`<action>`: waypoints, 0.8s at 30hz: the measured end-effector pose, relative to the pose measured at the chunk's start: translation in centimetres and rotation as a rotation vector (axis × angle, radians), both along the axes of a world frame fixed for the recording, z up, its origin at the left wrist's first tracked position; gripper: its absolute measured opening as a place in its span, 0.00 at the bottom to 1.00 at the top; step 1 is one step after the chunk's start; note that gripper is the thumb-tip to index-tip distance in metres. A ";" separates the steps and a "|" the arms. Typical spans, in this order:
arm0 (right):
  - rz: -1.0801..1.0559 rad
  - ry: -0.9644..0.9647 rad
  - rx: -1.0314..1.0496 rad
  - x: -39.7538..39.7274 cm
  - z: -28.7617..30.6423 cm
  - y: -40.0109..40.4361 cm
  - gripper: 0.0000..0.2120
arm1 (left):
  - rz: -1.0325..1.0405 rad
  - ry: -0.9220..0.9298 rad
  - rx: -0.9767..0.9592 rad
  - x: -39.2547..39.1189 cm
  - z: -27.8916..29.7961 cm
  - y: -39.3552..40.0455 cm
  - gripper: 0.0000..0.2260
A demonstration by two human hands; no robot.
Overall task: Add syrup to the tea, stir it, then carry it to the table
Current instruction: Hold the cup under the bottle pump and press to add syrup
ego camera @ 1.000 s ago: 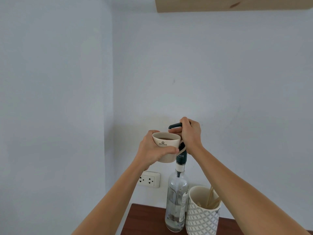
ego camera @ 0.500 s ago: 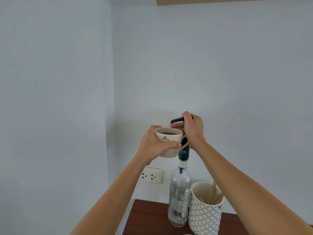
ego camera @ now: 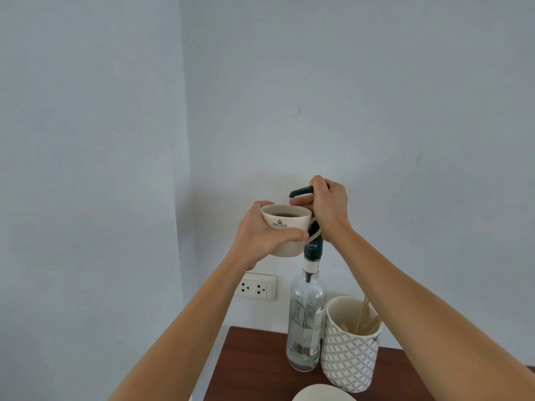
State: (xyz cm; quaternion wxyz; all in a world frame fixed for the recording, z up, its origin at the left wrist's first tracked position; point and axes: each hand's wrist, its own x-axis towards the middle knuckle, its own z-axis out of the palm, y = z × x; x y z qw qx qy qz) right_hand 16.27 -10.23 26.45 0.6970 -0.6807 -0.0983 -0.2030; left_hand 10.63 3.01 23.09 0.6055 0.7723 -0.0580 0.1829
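Note:
My left hand (ego camera: 262, 235) grips a cream mug of dark tea (ego camera: 285, 224) and holds it up in the air beside the pump. A clear glass syrup bottle (ego camera: 307, 322) stands on the brown table, nearly drained, with a dark green pump (ego camera: 301, 192) on top. My right hand (ego camera: 328, 208) is closed over the pump head, whose spout points left over the mug's rim. No syrup stream is visible. The mug's handle sits against the pump neck.
A white patterned holder (ego camera: 350, 360) with wooden sticks stands right of the bottle. The brown table (ego camera: 252, 363) meets a pale wall with a white socket (ego camera: 257, 286). A white rim (ego camera: 322, 396) shows at the bottom edge.
The camera has tilted down a little, showing more table and a white rim. The pump head stands slightly higher above the mug. Both hands keep their grips.

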 end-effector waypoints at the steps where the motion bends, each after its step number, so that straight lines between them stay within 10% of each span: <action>1: -0.001 -0.001 -0.001 0.1 0.0 0.0 0.12 | -0.001 0.001 0.001 0.0 0.0 0.0 0.41; 24: 0.006 -0.006 0.010 0.7 -0.5 0.1 0.11 | -0.001 0.007 -0.007 0.6 -0.5 0.1 0.39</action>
